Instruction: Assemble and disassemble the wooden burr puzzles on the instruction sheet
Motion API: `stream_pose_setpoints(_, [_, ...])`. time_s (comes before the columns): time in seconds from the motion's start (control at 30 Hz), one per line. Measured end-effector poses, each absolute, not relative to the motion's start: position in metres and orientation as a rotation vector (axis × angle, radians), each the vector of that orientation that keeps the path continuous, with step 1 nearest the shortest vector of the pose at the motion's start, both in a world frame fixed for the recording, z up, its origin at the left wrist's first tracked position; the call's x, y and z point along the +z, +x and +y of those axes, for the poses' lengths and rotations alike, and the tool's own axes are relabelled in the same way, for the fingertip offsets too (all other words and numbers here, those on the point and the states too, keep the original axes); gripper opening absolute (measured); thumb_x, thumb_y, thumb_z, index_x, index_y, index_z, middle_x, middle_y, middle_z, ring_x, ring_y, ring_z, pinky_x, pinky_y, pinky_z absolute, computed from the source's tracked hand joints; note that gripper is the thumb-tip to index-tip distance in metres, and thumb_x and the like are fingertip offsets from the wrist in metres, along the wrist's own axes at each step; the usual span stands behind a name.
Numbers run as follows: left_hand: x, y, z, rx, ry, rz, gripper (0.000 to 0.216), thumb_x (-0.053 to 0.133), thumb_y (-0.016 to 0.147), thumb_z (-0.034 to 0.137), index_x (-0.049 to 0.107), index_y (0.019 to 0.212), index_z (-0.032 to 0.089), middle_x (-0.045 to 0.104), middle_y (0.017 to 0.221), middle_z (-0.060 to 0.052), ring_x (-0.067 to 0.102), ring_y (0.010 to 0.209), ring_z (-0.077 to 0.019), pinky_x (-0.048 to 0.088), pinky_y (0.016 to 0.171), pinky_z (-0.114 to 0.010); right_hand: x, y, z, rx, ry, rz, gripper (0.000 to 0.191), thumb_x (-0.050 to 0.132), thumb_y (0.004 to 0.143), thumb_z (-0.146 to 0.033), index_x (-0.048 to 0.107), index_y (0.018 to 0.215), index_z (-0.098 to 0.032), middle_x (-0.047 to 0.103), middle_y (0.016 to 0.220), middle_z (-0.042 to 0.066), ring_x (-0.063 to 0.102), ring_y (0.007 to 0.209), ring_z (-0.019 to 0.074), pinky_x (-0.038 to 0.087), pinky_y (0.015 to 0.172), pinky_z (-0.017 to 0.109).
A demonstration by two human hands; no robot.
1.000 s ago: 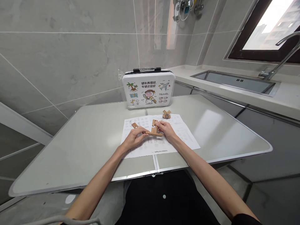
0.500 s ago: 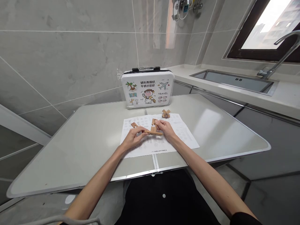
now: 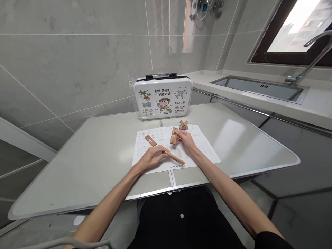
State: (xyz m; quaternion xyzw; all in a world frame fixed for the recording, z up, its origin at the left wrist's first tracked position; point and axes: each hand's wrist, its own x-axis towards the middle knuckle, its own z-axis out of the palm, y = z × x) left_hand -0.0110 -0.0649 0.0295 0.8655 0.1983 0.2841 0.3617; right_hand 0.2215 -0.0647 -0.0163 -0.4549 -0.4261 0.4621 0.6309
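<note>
item: worktop (image 3: 98, 166), pale grey, rounded corners, a seam running down its middle; set against a tiled wall.

item: counter with sink (image 3: 259, 88) and tap (image 3: 311, 62), to the right of the worktop, under a dark-framed window.

item: white case (image 3: 163, 97), printed with cartoon pictures and the word "travel", black handle on top; upright at the far edge of the worktop, touching or just off the wall.

item: printed sheet (image 3: 204, 148), white, lying flat at the middle of the worktop, under both hands and all the wooden pieces.

item: left hand (image 3: 151, 159), palm down on the near part of the sheet; grip closed with fingertips pinched on one end of a long wooden stick.

item: right hand (image 3: 187, 141), further out on the sheet; grip closed, thumb and fingers on a notched wooden block, held just above or on the paper, cannot tell which.

item: long wooden stick (image 3: 176, 158), slim, lying slantwise on the sheet, free end pointing right and toward the person, between the two hands.

item: notched wooden block (image 3: 173, 136), short, chunky, tilted; at the right hand's fingertips, apart from the stick.

item: assembled wooden cross (image 3: 183, 125), several pieces interlocked; on the far part of the sheet, just beyond the right hand.

item: loose wooden piece (image 3: 150, 140), small and notched, flat on the sheet's left half, beyond the left hand, untouched.
</note>
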Motion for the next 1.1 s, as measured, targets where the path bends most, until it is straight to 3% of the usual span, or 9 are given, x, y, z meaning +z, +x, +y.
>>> stream_pose_setpoints(0.17, [0.026,-0.008,-0.061,0.981,2.131,0.782,0.026,0.066,0.101,0.044,0.074,0.095,0.020,0.076,0.089,-0.005,0.070,0.085,-0.0212,0.055,0.082,-0.034,-0.017,0.222,-0.066,1.047,-1.052,-0.987,0.056,0.077,0.078,-0.077,0.059,0.077,-0.024,0.052,0.069,-0.002,0.050,0.064,0.0167,0.048,0.063,0.033])
stream_pose_setpoints(0.33, [0.014,-0.018,-0.036,1.134,2.047,1.077,0.036,0.049,0.109,0.048,0.062,0.088,0.022,0.068,0.090,-0.004,0.065,0.085,-0.0193,0.055,0.084,-0.033,-0.020,0.214,-0.067,1.024,-1.112,-1.040,0.057,0.077,0.077,-0.079,0.060,0.079,-0.025,0.054,0.065,-0.002,0.049,0.057,0.0160,0.042,0.054,0.032])
stream_pose_setpoints(0.63, [-0.004,-0.049,0.001,1.099,2.096,1.623,0.033,0.050,0.104,0.039,0.062,0.078,0.022,0.061,0.114,-0.015,0.048,0.123,-0.0362,0.039,0.113,-0.057,-0.018,0.212,-0.073,0.928,-1.261,-1.149,0.052,0.073,0.083,-0.076,0.060,0.078,-0.026,0.051,0.059,-0.004,0.043,0.054,0.0168,0.032,0.055,0.033])
stream_pose_setpoints(0.87, [-0.006,-0.051,0.003,0.945,2.188,1.864,0.037,0.051,0.100,0.043,0.066,0.076,0.019,0.058,0.125,-0.023,0.042,0.128,-0.0445,0.038,0.111,-0.064,-0.019,0.210,-0.073,0.891,-1.298,-1.186,0.049,0.071,0.086,-0.073,0.059,0.079,-0.026,0.050,0.057,-0.004,0.044,0.055,0.0174,0.034,0.056,0.033])
stream_pose_setpoints(1.1, [-0.007,-0.048,-0.001,0.849,2.270,1.968,0.041,0.052,0.098,0.044,0.069,0.072,0.018,0.058,0.124,-0.024,0.044,0.127,-0.0458,0.039,0.109,-0.063,-0.022,0.210,-0.072,0.881,-1.305,-1.207,0.046,0.068,0.090,-0.069,0.059,0.082,-0.025,0.052,0.057,-0.005,0.046,0.054,0.0169,0.035,0.055,0.031])
